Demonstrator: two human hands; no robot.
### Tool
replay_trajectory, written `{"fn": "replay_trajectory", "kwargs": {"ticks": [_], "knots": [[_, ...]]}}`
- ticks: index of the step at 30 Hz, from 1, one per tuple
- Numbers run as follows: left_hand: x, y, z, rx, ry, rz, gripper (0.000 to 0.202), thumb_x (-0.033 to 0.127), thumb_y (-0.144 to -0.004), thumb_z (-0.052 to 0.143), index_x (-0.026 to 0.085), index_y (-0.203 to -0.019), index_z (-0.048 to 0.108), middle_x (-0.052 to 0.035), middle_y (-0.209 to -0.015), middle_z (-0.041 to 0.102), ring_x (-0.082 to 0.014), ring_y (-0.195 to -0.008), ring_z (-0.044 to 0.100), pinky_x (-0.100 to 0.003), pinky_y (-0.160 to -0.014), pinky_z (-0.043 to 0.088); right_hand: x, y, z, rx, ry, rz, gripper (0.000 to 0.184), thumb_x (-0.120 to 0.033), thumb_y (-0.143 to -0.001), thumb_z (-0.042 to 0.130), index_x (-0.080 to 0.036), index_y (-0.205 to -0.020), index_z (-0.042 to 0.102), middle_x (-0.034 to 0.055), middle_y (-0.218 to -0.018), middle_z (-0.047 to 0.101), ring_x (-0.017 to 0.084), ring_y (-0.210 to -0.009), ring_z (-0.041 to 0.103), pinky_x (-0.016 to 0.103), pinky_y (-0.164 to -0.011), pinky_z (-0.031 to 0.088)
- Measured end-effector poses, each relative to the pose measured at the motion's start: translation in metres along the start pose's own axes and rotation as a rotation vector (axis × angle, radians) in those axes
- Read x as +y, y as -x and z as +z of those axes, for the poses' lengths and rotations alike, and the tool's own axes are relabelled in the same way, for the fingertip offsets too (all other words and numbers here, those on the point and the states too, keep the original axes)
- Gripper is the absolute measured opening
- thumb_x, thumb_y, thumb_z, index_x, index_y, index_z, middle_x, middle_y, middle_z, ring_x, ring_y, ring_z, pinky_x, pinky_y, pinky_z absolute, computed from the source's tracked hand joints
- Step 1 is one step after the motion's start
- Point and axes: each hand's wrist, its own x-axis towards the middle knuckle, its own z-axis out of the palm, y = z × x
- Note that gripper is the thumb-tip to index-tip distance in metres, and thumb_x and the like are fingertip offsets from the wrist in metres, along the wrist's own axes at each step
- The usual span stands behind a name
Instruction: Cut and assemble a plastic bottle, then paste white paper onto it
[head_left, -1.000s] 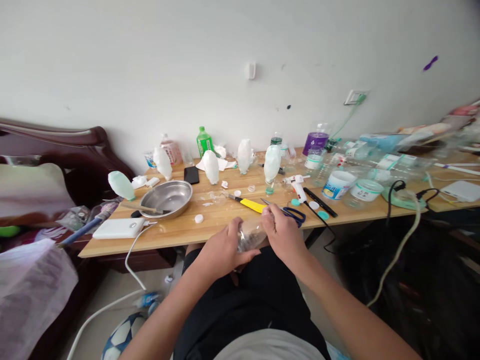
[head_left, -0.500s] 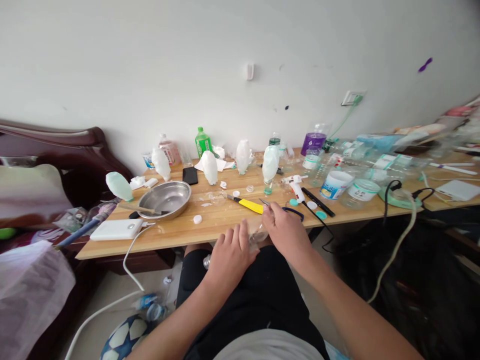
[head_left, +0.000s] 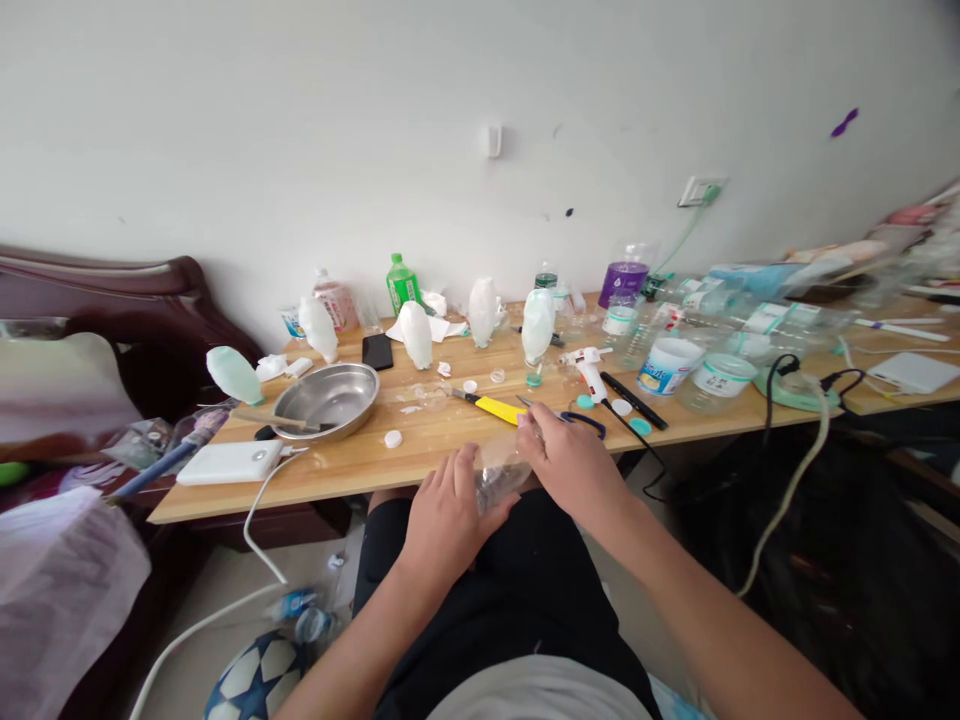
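Table (head_left: 360, 466) runs along the wall, bearing a heap of bottles (head_left: 754, 320) at its right end and a bowl (head_left: 330, 395) toward its left. Five pale forms (head_left: 416, 335) look coated already: four upright, one leaning beyond the bowl. The clear bottle (head_left: 499, 478) over the lap, at the table's front edge, looks bare, so its work seems unfinished. The left hand (head_left: 442, 515) wraps it; the right hand (head_left: 566, 455) has fingers bent at its right end, their grip unclear. Glue gun (head_left: 592, 378), knife (head_left: 499, 409) and caps (head_left: 394, 439) lie beyond.
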Motion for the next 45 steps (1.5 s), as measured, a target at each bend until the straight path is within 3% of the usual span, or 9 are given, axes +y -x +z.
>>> {"fn": "replay_trajectory", "kwargs": {"ticks": [6, 15, 24, 28, 30, 34, 38, 41, 45], "knots": [[0.0, 0.0, -0.001, 0.004, 0.06, 0.036, 0.085, 0.072, -0.081, 0.054, 0.012, -0.138, 0.032, -0.0227, -0.119, 0.069, -0.0341, -0.107, 0.07, -0.044, -0.085, 0.058, 0.0, 0.002, -0.001, 0.065, -0.041, 0.027, 0.027, -0.034, -0.1, 0.038, -0.02, -0.087, 0.057, 0.0056, -0.066, 0.071, 0.022, -0.059, 0.066, 0.03, -0.053, 0.026], [-0.004, 0.0, -0.001, 0.016, 0.092, -0.019, 0.078, 0.074, -0.081, 0.051, 0.013, -0.129, 0.041, -0.021, -0.111, 0.072, -0.0342, -0.097, 0.073, -0.044, -0.08, 0.06, -0.008, 0.007, -0.004, 0.108, 0.061, -0.049, 0.034, -0.035, -0.103, 0.033, -0.018, -0.087, 0.058, 0.0053, -0.061, 0.068, 0.021, -0.053, 0.065, 0.029, -0.051, 0.025], [-0.002, 0.003, -0.005, -0.009, 0.146, -0.066, 0.08, 0.058, -0.084, 0.064, 0.019, -0.145, 0.03, -0.0165, -0.119, 0.07, -0.0315, -0.104, 0.071, -0.043, -0.085, 0.059, -0.005, 0.005, 0.001, 0.138, 0.042, -0.129, 0.04, -0.036, -0.105, 0.028, -0.018, -0.088, 0.058, 0.0076, -0.072, 0.073, 0.02, -0.06, 0.067, 0.029, -0.052, 0.028], [0.0, 0.003, -0.003, -0.037, 0.186, -0.084, 0.07, 0.05, -0.084, 0.067, 0.017, -0.139, 0.04, -0.017, -0.12, 0.068, -0.0316, -0.107, 0.069, -0.044, -0.088, 0.057, -0.006, 0.009, -0.002, 0.081, 0.04, -0.055, 0.041, -0.039, -0.104, 0.028, -0.017, -0.092, 0.06, 0.0097, -0.076, 0.073, 0.023, -0.064, 0.069, 0.03, -0.052, 0.03], [-0.001, 0.001, -0.004, -0.073, 0.266, -0.138, 0.065, 0.046, -0.084, 0.068, 0.015, -0.136, 0.045, -0.0183, -0.124, 0.067, -0.0331, -0.111, 0.067, -0.046, -0.092, 0.055, -0.003, 0.01, -0.002, 0.015, -0.086, -0.012, 0.039, -0.044, -0.103, 0.031, -0.017, -0.103, 0.059, 0.0113, -0.086, 0.074, 0.026, -0.074, 0.071, 0.03, -0.057, 0.039], [-0.001, -0.003, -0.01, -0.154, 0.692, -0.358, 0.058, 0.048, -0.082, 0.069, 0.017, -0.129, 0.054, -0.0147, -0.124, 0.068, -0.0321, -0.113, 0.065, -0.048, -0.098, 0.05, 0.005, 0.011, 0.008, -0.131, -0.64, 0.042, 0.057, -0.056, -0.097, 0.046, -0.02, -0.14, 0.038, 0.0166, -0.132, 0.061, 0.026, -0.114, 0.064, 0.039, -0.089, 0.052], [0.012, 0.008, -0.006, -0.307, 1.551, -0.691, 0.053, 0.062, -0.091, 0.048, 0.014, -0.102, 0.067, -0.0097, -0.086, 0.073, -0.0207, -0.072, 0.068, -0.036, -0.069, 0.057, 0.008, 0.019, 0.025, -0.347, -1.104, 0.01, 0.068, -0.056, -0.093, 0.055, -0.027, -0.149, 0.03, 0.015, -0.152, 0.042, 0.024, -0.139, 0.046, 0.042, -0.106, 0.047], [0.027, 0.031, 0.006, -0.284, 2.046, -0.911, 0.06, 0.067, -0.091, 0.04, 0.014, -0.094, 0.068, -0.0069, -0.076, 0.069, -0.0166, -0.06, 0.064, -0.029, -0.055, 0.054, 0.01, 0.032, 0.034, -0.46, -1.341, -0.049, 0.077, -0.053, -0.089, 0.064, -0.032, -0.152, 0.025, 0.0138, -0.155, 0.04, 0.023, -0.139, 0.046, 0.043, -0.11, 0.043], [0.044, 0.068, 0.019, -0.359, 2.22, -0.958, 0.064, 0.07, -0.087, 0.045, 0.012, -0.093, 0.07, -0.0085, -0.073, 0.071, -0.0173, -0.059, 0.066, -0.028, -0.056, 0.054, 0.018, 0.052, 0.04, -0.773, -1.492, -0.065, 0.085, -0.05, -0.082, 0.074, -0.032, -0.152, 0.029, 0.0148, -0.153, 0.044, 0.024, -0.13, 0.056, 0.043, -0.106, 0.046]]}}
